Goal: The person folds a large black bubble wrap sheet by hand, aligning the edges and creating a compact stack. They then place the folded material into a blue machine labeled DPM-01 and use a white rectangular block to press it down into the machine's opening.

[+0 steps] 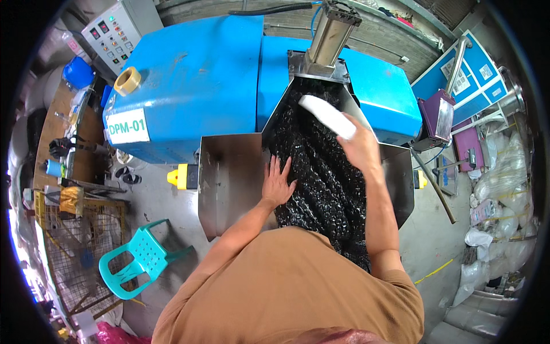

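Note:
Glossy black sheet-like material (323, 183), bunched and wrinkled, runs down the metal feed trough (228, 180) toward my body. My left hand (279, 184) lies with spread fingers on the left edge of this material, holding nothing. Above its upper right part, my right hand (362, 148) is closed around one end of a long white object (327, 114) with a rounded tip. Motion blurs that object, and its kind cannot be made out. Its free end points up and left, toward the narrow back of the trough.
A big blue machine (200, 74) stands behind the trough, with a metal cylinder (334, 37) on top and a tape roll (127, 81) at left. Yellow-and-black parts (182, 176) flank the trough. A teal chair (137, 258) is at lower left; plastic bundles (504, 183) line the right.

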The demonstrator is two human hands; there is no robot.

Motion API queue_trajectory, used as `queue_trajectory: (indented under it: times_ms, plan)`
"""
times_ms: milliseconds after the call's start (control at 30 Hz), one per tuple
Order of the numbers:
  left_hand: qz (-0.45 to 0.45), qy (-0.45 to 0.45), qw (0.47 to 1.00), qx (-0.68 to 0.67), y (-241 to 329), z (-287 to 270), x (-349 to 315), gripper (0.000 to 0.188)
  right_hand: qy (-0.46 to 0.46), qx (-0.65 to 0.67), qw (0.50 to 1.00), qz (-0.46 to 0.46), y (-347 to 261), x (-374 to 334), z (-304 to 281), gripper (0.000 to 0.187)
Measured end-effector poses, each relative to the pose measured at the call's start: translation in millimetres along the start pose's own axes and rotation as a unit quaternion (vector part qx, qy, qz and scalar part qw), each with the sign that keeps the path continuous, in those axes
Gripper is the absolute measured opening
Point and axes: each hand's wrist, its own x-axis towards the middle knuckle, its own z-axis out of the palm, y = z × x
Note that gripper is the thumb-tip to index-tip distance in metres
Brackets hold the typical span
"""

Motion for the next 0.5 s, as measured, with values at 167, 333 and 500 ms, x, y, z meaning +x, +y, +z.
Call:
queue_trajectory:
  times_ms: [167,333,500]
  plan:
    - [-0.004,0.005,1.000,0.016,-5,3,0,0.088,0.038,0.066,0.997,0.023,-25,-19,-74,0.057]
    - [-0.001,-0.007,1.000,0.003,0,-2,5,0.089,0.033,0.043,0.999,0.002,6,22,6,0.056]
    - [-0.009,-0.033,0.999,0.001,0,-9,7,0.089,0.065,0.024,0.995,-0.067,31,41,87,0.062]
